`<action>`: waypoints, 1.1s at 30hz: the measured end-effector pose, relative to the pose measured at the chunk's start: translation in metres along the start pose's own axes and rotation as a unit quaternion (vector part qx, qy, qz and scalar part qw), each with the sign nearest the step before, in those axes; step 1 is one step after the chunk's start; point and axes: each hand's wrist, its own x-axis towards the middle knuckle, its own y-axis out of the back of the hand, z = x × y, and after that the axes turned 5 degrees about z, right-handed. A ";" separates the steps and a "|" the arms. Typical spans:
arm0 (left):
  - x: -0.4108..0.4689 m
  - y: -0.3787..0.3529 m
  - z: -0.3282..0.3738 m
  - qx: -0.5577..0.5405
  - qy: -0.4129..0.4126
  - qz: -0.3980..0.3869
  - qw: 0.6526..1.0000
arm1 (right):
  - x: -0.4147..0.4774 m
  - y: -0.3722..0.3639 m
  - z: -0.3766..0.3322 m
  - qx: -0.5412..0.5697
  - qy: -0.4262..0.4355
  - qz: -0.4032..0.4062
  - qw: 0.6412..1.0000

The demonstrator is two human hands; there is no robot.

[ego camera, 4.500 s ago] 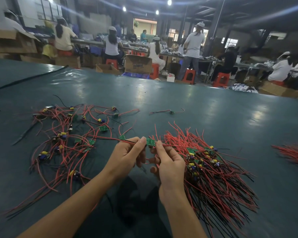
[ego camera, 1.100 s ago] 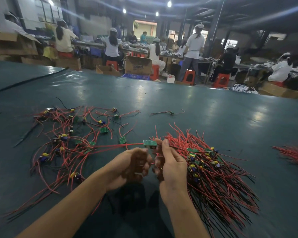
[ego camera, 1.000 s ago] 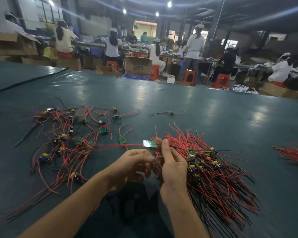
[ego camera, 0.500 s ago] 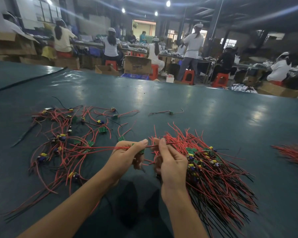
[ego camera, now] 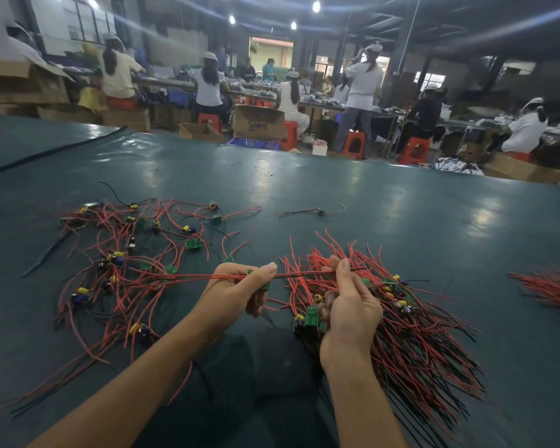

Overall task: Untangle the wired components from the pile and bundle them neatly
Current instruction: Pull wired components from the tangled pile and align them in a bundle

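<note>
A tangled pile of red and black wires with small green boards and yellow-blue parts spreads over the dark green table at the left. A straighter bundle of the same wired components lies fanned out at the right. My left hand grips a small green board, its thumb pressing the wires on top. My right hand pinches the same red and black wire pair near its right end. The pair runs taut between both hands above the table.
One loose wired component lies alone farther back on the table. More red wires lie at the right edge. Beyond the table's far edge stand cardboard boxes, red stools and several seated or standing workers.
The green board has gone from my right fingertips into my left hand. My hands have drawn apart, and the wire pair now stretches straight between them.
</note>
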 end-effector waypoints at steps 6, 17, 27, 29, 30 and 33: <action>0.004 0.005 -0.004 -0.014 0.003 0.023 1.000 | -0.009 -0.005 0.003 -0.020 -0.006 -0.025 0.999; 0.000 -0.001 -0.001 -0.026 0.064 -0.043 0.997 | -0.035 -0.015 0.015 -0.162 0.006 -0.201 0.966; 0.007 0.008 -0.010 0.167 0.008 0.072 0.983 | -0.009 -0.002 -0.007 0.104 -0.187 0.052 0.976; 0.008 0.017 -0.018 0.301 -0.057 0.125 0.944 | -0.008 0.001 -0.009 0.126 -0.210 0.057 0.968; 0.009 0.021 -0.020 0.368 -0.089 0.138 0.915 | -0.007 0.002 -0.010 0.133 -0.221 0.059 0.964; 0.013 0.032 -0.032 0.513 -0.090 0.121 0.845 | -0.008 0.001 -0.009 0.142 -0.242 0.065 0.958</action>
